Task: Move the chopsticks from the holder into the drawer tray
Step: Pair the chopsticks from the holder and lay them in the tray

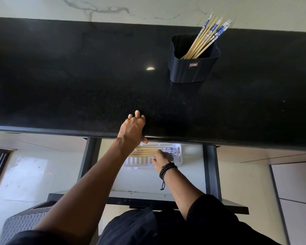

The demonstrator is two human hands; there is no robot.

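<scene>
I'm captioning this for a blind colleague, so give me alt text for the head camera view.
Seen from above, a person's right hand lays chopsticks in a white tray inside an open drawer, while the left hand rests on the black countertop edge. More chopsticks stand in a dark holder on the countertop.
</scene>
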